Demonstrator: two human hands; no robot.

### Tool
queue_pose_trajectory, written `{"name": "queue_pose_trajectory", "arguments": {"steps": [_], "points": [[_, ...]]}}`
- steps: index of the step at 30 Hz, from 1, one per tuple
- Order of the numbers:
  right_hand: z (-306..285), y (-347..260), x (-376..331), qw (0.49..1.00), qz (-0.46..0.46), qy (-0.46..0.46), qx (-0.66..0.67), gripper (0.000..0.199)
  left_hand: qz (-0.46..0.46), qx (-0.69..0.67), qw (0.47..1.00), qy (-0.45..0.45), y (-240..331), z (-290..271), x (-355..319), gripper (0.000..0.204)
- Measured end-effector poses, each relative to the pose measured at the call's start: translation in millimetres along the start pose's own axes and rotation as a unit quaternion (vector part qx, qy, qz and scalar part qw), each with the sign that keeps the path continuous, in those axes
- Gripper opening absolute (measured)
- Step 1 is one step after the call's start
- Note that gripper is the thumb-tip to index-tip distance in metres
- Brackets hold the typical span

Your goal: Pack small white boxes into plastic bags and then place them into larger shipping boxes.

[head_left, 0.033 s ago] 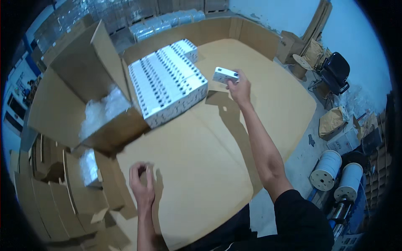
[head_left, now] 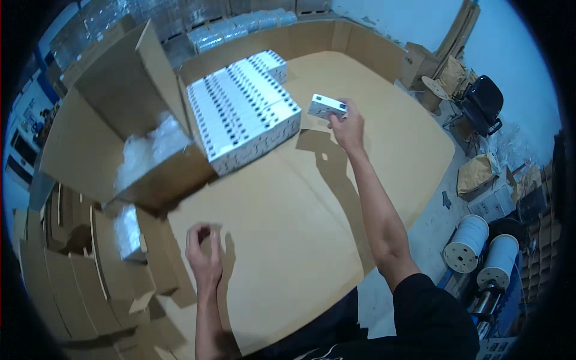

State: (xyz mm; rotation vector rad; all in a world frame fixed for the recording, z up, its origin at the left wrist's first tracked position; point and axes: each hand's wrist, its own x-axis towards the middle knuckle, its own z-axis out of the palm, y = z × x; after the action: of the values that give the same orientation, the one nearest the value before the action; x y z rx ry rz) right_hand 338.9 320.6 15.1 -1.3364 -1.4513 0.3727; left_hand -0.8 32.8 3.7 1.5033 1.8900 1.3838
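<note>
Where the cardboard sheet (head_left: 288, 234) runs bare between both hands, wide open room; raised cardboard walls (head_left: 336, 39) along the far edge, open carton (head_left: 114, 114) with clear plastic wrap at left, flattened carton stacks (head_left: 66, 276) at lower left, floor drop-off at right near two white spools (head_left: 480, 249). Right hand (head_left: 348, 129) stretched far forward, fingers closed around one small white box (head_left: 327, 106), held just off the right end of the white box block (head_left: 243, 111), not touching it. Left hand (head_left: 204, 255) low and near, fingers curled loosely, holding nothing visible, over bare cardboard, well apart from the box.
</note>
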Motion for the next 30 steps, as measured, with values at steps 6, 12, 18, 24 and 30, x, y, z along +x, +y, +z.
{"name": "queue_pose_trajectory", "arguments": {"steps": [6, 12, 18, 24, 30], "points": [[11, -92, -105, 0.988, 0.047, -0.125, 0.079, 0.034, -0.102, -0.214, 0.97, -0.047, -22, -2, 6, 0.03], [84, -172, -197, 0.937, -0.002, -0.306, 0.171, 0.033, -0.164, -0.365, 0.914, -0.064, -25, -23, 13, 0.035], [113, -175, -229, 0.897, -0.09, -0.315, 0.296, 0.027, -0.131, -0.387, 0.913, 0.007, -46, -21, 20, 0.034], [128, -150, -227, 0.851, 0.092, -0.352, 0.378, 0.018, -0.062, -0.306, 0.948, 0.054, -39, -14, 28, 0.054], [128, -153, -223, 0.908, 0.041, -0.318, 0.271, 0.031, -0.055, -0.202, 0.976, 0.06, -43, -22, 28, 0.058]]}}
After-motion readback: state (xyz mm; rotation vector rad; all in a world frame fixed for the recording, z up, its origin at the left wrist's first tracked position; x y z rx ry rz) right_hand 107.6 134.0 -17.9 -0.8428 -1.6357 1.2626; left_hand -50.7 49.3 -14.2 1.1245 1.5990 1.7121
